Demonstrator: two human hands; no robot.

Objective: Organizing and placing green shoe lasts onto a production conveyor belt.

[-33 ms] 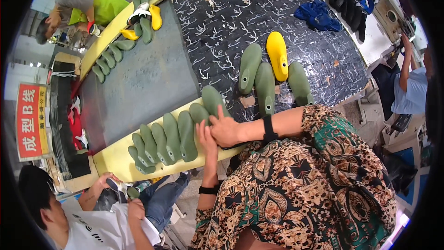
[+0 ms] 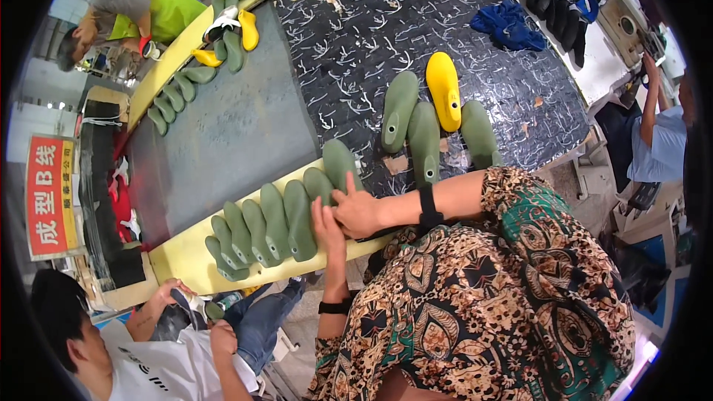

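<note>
A row of green shoe lasts (image 2: pixel 275 215) lies side by side along the yellow edge of the bench. At its right end, my right hand (image 2: pixel 358 210) rests against the lower part of a larger green last (image 2: pixel 340 161), index finger stretched along it and thumb apart. Close beside it, my left hand (image 2: pixel 327 227) has its fingers stretched out at the lower end of a neighbouring green last (image 2: pixel 318 184). The two hands touch or nearly touch. The lower ends of both lasts are hidden by my fingers.
Beyond my right forearm, a yellow last (image 2: pixel 445 89) lies among green lasts (image 2: pixel 401 108) on the dark patterned table top (image 2: pixel 356 52). A blue cloth (image 2: pixel 509 24) sits farther back. A co-worker (image 2: pixel 148 349) at lower left holds a small item. More lasts (image 2: pixel 174 96) line the far edge.
My hands have shifted only slightly, the left fingertips a little lower. The co-worker's hands at lower left have moved a little. The lasts look unchanged.
</note>
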